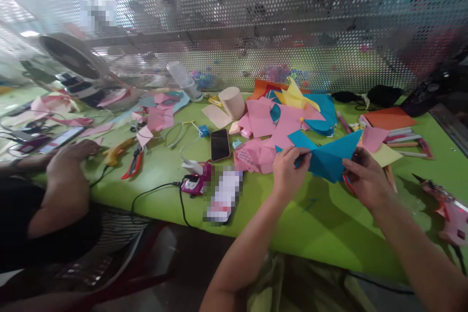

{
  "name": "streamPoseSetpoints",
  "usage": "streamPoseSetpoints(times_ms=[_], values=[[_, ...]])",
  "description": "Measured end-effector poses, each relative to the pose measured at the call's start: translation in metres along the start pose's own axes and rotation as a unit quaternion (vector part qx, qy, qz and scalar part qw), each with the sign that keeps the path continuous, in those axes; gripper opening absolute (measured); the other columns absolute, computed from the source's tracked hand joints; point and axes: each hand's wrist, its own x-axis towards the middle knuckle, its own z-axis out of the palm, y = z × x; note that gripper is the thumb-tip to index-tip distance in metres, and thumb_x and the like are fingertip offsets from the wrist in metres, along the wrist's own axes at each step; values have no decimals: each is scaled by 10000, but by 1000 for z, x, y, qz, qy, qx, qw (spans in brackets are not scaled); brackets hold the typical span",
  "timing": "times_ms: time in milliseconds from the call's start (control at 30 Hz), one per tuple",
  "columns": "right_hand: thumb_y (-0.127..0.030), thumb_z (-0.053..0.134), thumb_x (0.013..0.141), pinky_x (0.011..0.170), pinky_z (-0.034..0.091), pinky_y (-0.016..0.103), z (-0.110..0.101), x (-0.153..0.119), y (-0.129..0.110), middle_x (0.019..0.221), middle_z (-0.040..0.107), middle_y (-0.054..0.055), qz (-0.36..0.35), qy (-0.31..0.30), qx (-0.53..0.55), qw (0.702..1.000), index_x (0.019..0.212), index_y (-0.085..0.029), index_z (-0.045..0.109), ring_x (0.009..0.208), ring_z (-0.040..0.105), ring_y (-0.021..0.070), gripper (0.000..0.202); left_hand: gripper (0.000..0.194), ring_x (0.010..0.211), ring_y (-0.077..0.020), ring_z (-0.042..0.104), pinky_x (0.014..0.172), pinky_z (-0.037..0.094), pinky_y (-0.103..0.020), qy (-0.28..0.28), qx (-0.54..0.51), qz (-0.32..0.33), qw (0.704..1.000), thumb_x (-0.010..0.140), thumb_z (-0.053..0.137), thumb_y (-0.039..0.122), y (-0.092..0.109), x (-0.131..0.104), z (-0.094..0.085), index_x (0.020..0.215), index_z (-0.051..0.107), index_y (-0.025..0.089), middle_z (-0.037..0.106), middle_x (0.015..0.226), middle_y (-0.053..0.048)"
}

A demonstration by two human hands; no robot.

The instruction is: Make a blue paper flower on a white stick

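Between my two hands a folded sheet of blue paper (pixel 327 158) is held up over the green table (pixel 292 224). My left hand (pixel 290 168) pinches its left part between thumb and fingers. At the right side, my right hand (pixel 365 173) grips the paper near its lower edge, fingers closed. The paper has pointed corners to the left and upper right and a point facing down. Just behind it lies a pile of pink paper sheets (pixel 270 122). A red-handled item, mostly hidden, shows beneath my right hand.
A pink glue gun (pixel 451 214) lies at the right. A dark phone (pixel 220 145), a phone with a blurred screen (pixel 224 195) and a purple cabled device (pixel 199 183) are left of my hands. Farther left, a co-worker's hand (pixel 78 148) rests near a yellow glue gun (pixel 117 152).
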Motion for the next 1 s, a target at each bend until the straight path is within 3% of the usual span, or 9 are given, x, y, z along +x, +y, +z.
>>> streamPoseSetpoints(times_ms=[167,333,567,800,1000], values=[[-464,1023,655,926,650,494,9,-11,7,1070,867,44,41,-32,-17,999,1068,-303,828,1027,807,328,484,107,916,-182,745,859,607,-323,13,-1,12,1000,998,705,189,3,-4,7,970,802,223,799,965,-50],[-416,1038,652,1106,597,565,14,-19,11,1143,871,34,26,10,-37,999,1037,-295,871,1206,775,367,437,118,946,-187,729,861,607,-321,20,32,33,999,1007,702,204,6,-9,14,1014,817,229,762,984,-62],[-428,997,727,1053,629,548,13,-17,14,1107,878,26,8,-2,-41,999,993,-303,883,1115,807,341,315,156,937,-200,728,868,585,-357,16,119,51,992,1037,682,269,6,-15,21,1077,833,263,776,984,-55],[-451,1008,694,1032,640,532,17,-18,11,1038,882,7,25,25,1,999,913,-310,875,1053,818,324,292,213,929,-195,729,849,590,-342,17,87,63,994,1045,652,243,5,-17,26,1158,832,251,780,1008,-67],[-429,1024,683,1098,607,565,11,-17,14,1137,875,25,48,21,-18,998,1025,-291,881,1138,803,353,396,140,857,-172,706,796,574,-305,11,68,23,997,1025,683,247,8,-16,25,1054,820,243,764,936,-44]])
